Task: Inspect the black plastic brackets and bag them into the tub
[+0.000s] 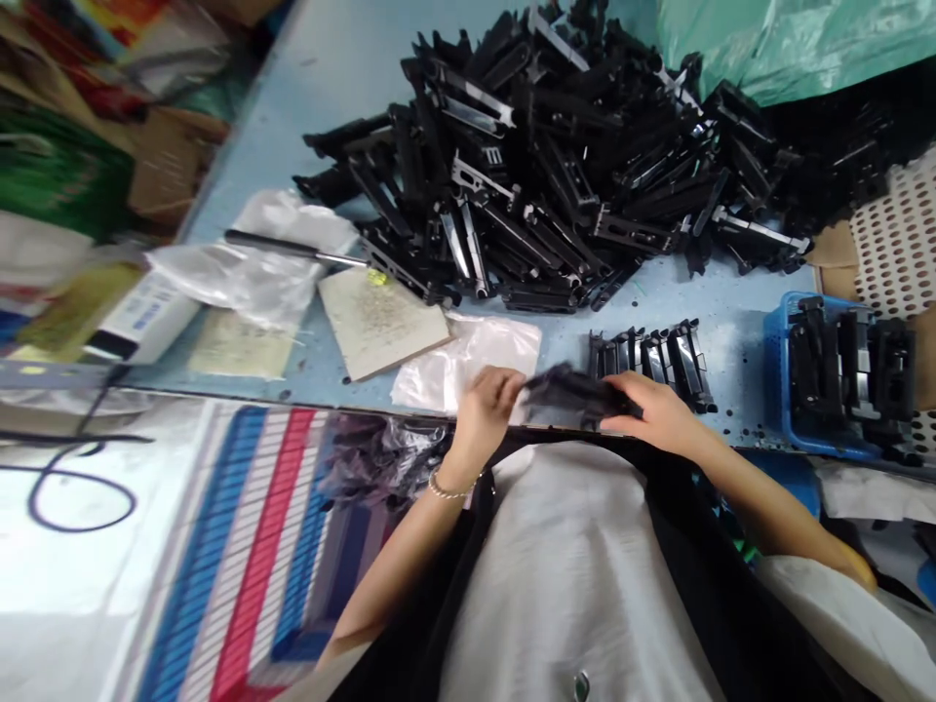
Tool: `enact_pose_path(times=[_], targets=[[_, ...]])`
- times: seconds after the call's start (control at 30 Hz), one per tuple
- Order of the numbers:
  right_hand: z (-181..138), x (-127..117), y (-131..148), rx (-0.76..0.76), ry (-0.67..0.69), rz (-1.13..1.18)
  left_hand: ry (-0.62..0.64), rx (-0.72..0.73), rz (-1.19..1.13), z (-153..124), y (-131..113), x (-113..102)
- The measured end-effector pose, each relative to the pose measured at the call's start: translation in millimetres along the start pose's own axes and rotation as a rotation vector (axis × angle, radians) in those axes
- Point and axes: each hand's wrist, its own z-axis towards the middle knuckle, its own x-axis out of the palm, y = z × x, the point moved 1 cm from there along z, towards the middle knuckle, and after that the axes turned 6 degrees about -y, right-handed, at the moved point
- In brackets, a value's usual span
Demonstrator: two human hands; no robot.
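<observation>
A black plastic part [574, 395], blurred by motion, is held level over the front edge of the table. My right hand [654, 414] grips its right end between thumb and fingers. At the part's left end is my left hand [491, 402], its fingers curled closed; what they pinch is blurred and hidden. Just beyond my right hand, several similar black parts [654, 359] lie side by side in a row. A clear plastic bag [468, 356] lies flat behind my left hand.
A large heap of black parts [541, 166] covers the back of the blue table. At left are a screwdriver [274, 244], a square board [384, 322] and a white box [142, 317]. A blue basket [786, 385] of black parts stands at right. Striped crates [249, 546] are below the edge.
</observation>
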Motion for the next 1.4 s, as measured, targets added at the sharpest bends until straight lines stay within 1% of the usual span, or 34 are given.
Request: enact_pose_path(times=[0.03,0.07,0.1,0.13,0.2,0.27,0.33,0.5,0.53,0.57,0.6,0.67,0.73,0.77,0.8,0.87,0.93,1.0,1.03,1.07,1.13,1.2,1.3,1.37,1.4], targets=[[1.3,4.0,-3.3,0.106,-0.041,0.164,-0.12,0.093,0.149,4.2,8.6,-3.5],[3.4,10.0,-5.2,0.203,-0.081,0.341,-0.171,0.156,0.269,8.8,16.7,-6.0],[6.3,17.5,-5.4,0.285,-0.118,0.515,-0.163,0.187,0.347,13.7,23.9,-8.0],[10.1,26.0,-4.0,0.349,-0.147,0.673,-0.121,0.191,0.377,18.6,29.8,-10.1],[19.5,43.2,2.5,0.431,-0.179,0.912,-0.043,0.135,0.316,27.4,37.4,-16.0],[30.3,57.2,11.4,0.466,-0.189,1.069,-0.013,0.03,0.177,33.7,40.8,-23.3],[41.6,67.7,19.9,0.478,-0.17,1.18,-0.003,-0.052,0.064,37.1,41.9,-28.6],[73.0,95.2,30.3,0.496,-0.095,1.346,0.024,-0.101,-0.04,38.7,43.6,-30.0],[79.4,102.3,29.8,0.505,-0.087,1.36,0.018,-0.098,-0.054,38.2,43.6,-30.6],[85.4,109.1,28.3,0.517,-0.089,1.361,0.008,-0.063,-0.048,37.4,42.9,-32.3],[90.3,114.9,26.1,0.53,-0.102,1.348,-0.003,0.012,-0.014,36.3,41.5,-35.0],[94.9,121.5,20.8,0.551,-0.152,1.303,-0.006,0.249,0.148,33.3,37.0,-42.5],[89.3,119.1,16.9,0.562,-0.183,1.281,0.029,0.468,0.351,30.9,32.6,-49.7],[82.3,115.0,16.1,0.574,-0.174,1.296,0.049,0.531,0.427,30.7,31.3,-52.3],[72.7,110.0,16.1,0.596,-0.143,1.327,0.062,0.562,0.474,31.3,30.6,-54.2],[48.6,100.1,18.4,0.666,-0.016,1.419,0.061,0.571,0.486,34.9,31.2,-55.6],[24.9,95.3,21.7,0.754,0.183,1.506,0.046,0.568,0.435,39.5,34.1,-55.2],[10.1,97.6,23.2,0.846,0.363,1.555,0.042,0.568,0.377,41.9,38.0,-55.0],[7.6,100.8,22.7,0.892,0.413,1.571,0.041,0.569,0.357,41.2,39.6,-55.3],[8.5,104.7,21.5,0.936,0.434,1.585,0.041,0.573,0.347,38.9,40.5,-55.8],[18.0,112.8,18.2,0.989,0.429,1.594,0.038,0.6,0.352,28.8,39.5,-56.1],[32.1,119.0,16.3,0.958,0.377,1.512,0.065,0.675,0.359,12.2,34.1,-53.3],[46.6,122.3,20.3,0.806,0.192,1.235,0.193,0.792,0.32,-16.5,20.9,-42.0],[46.6,120.5,28.2,0.672,0.083,1.049,0.281,0.799,0.285,-31.7,10.6,-34.6],[43.8,118.7,33.3,0.595,0.071,0.978,0.304,0.794,0.268,-37.5,5.0,-33.1]])
